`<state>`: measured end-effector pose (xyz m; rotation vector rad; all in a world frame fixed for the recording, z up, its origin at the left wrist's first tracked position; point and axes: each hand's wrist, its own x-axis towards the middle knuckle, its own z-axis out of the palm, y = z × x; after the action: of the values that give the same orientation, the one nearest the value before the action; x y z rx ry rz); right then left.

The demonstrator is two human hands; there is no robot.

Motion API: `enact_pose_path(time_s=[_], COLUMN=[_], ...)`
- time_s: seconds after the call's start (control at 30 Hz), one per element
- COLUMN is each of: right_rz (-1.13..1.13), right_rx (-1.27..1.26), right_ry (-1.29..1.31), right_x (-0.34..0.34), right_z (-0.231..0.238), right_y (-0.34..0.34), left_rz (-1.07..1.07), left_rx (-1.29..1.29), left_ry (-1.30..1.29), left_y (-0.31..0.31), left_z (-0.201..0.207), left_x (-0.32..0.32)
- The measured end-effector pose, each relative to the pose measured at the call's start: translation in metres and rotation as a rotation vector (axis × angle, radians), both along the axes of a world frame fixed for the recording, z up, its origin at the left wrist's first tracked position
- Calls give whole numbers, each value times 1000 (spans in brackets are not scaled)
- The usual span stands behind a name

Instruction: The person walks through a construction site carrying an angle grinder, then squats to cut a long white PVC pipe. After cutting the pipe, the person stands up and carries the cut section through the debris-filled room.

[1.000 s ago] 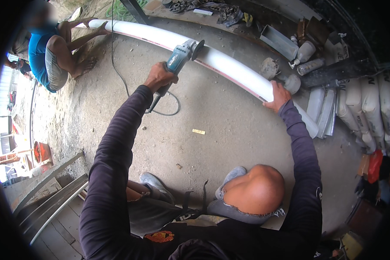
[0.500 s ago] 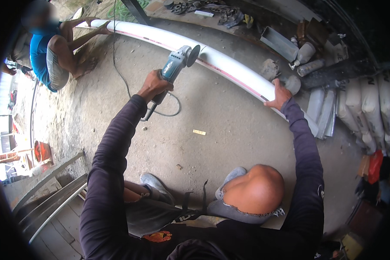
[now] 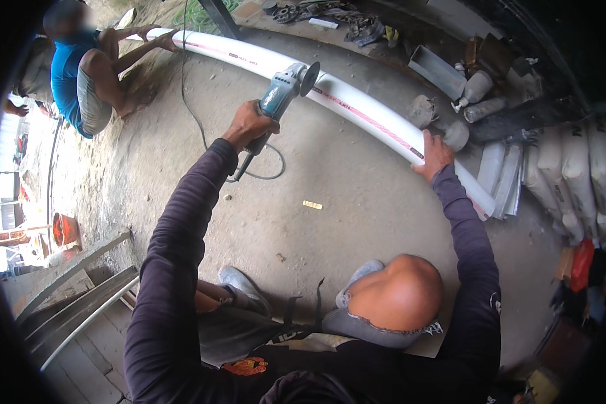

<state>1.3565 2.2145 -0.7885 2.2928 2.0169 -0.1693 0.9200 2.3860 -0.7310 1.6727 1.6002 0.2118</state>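
White pipe held for the angle grinder

We see the pipe arching over the floor from between 10 and 11 o'clock to 3 o'clock, a red stripe along its near side. A dark mark, perhaps a cut or a shadow, crosses it near 12 o'clock, just beside the grinder's disc; whether the disc touches or spins, we cannot tell. The left hand, at 11 o'clock, is wrapped round the grinder's body. The right hand, at 2 o'clock, clasps the pipe, fingers over the top, thumb on the near side.

The step in hand, we judge, is working the disc at that mark; the next move would call for a steady pipe and a well-aligned disc.

Farther out, 1 co-worker squats at 10 o'clock, 2 hands on the pipe. We find a metal trough between 1 and 2 o'clock, white sacks at 3 o'clock and an orange bucket at 9 o'clock.
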Motion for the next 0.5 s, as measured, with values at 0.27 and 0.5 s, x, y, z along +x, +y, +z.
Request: enact_pose_path(time_s=[0.27,0.5], right_rz=[4,-15], right_rx=[20,4], right_ry=[39,21], right_x=[2,0], right_z=[3,4], right_y=[0,-1], left_rz=[-22,-36], left_rx=[24,44], left_ry=[50,60], left_y=[12,14], left_z=[-3,0], left_x=[4,8])
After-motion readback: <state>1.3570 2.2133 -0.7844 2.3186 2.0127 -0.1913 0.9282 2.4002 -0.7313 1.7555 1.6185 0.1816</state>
